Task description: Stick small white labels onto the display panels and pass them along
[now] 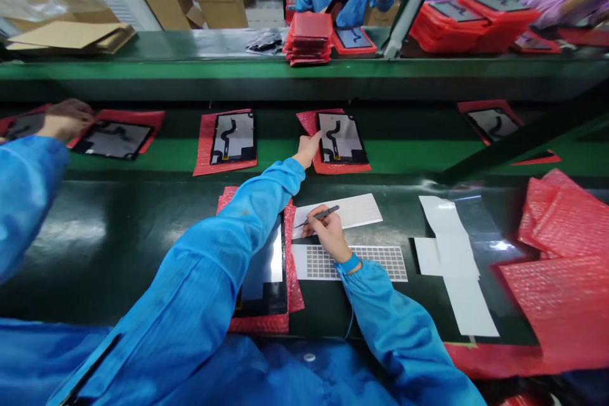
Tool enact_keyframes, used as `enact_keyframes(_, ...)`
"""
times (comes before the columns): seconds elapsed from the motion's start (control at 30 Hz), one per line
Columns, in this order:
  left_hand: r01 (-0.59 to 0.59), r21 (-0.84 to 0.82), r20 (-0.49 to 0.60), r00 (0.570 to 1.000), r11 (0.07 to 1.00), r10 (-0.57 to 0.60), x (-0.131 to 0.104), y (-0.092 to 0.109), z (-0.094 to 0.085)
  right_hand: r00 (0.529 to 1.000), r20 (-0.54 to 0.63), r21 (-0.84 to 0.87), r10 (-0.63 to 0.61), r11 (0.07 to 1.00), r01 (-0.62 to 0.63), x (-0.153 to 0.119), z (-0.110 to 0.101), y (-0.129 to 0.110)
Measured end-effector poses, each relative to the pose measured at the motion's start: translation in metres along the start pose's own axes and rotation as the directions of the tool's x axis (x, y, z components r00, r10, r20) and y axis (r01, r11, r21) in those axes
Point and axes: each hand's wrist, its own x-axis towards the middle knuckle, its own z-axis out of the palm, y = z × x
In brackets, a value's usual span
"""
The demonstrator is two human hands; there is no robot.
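Note:
My left hand reaches to the green belt, its fingers closed on the left edge of a panel with a black curved flex strip, lying on a red bubble bag. Dark tweezers are held in my right hand, tip pointing left, over a white label sheet. Just below is a sheet with a grid of grey squares, partly under my right wrist. Near me, a larger dark panel rests on red bubble wrap, partly covered by my left sleeve.
Several bagged panels sit along the belt. A co-worker's hand is at the far left. White sheets and red bubble bags lie right. A slanted dark bar crosses the right. Red stacks stand on the shelf.

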Motion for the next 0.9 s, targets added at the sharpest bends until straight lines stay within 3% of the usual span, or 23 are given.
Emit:
enact_keyframes(0.17,-0.009,-0.034,-0.031,1.000,0.999,0.008,-0.016,0.006,-0.024,1.000,-0.001,-0.014,-0.027,1.000,0.027,-0.001,0.001,-0.003)
enact_keyframes(0.23,-0.032,-0.045,-0.051,0.998,0.998,0.030,-0.025,0.015,-0.047,0.999,-0.002,-0.018,-0.045,0.999,0.045,-0.003,0.000,-0.007)
enact_keyframes(0.33,-0.073,-0.043,-0.090,0.993,0.996,0.069,-0.054,0.029,-0.099,0.997,-0.002,-0.018,-0.072,0.997,0.072,-0.006,-0.004,-0.015)
enact_keyframes(0.4,-0.101,-0.031,-0.107,0.989,0.994,0.097,-0.086,0.036,-0.141,0.997,-0.007,-0.015,-0.082,0.997,0.081,-0.008,-0.010,-0.022)
enact_keyframes(0.5,-0.151,-0.006,-0.112,0.982,0.988,0.150,-0.153,0.043,-0.200,0.995,-0.022,-0.024,-0.093,0.995,0.093,-0.007,-0.022,-0.030)
enact_keyframes(0.6,-0.111,0.052,-0.140,0.983,0.992,0.118,-0.229,0.042,-0.243,0.989,-0.055,-0.072,-0.136,0.989,0.132,-0.002,-0.031,-0.033)
enact_keyframes(0.73,0.062,0.073,-0.204,0.978,0.995,-0.046,-0.310,0.022,-0.267,0.990,-0.073,-0.122,-0.118,0.987,0.108,0.006,-0.035,-0.032)
enact_keyframes(0.8,0.109,0.068,-0.195,0.976,0.992,-0.094,-0.334,0.004,-0.270,0.994,-0.057,-0.139,-0.089,0.987,0.080,0.009,-0.034,-0.031)
enact_keyframes(0.9,0.150,0.064,-0.153,0.978,0.987,-0.139,-0.353,-0.021,-0.268,0.999,-0.028,-0.171,-0.036,0.985,0.031,0.009,-0.036,-0.032)
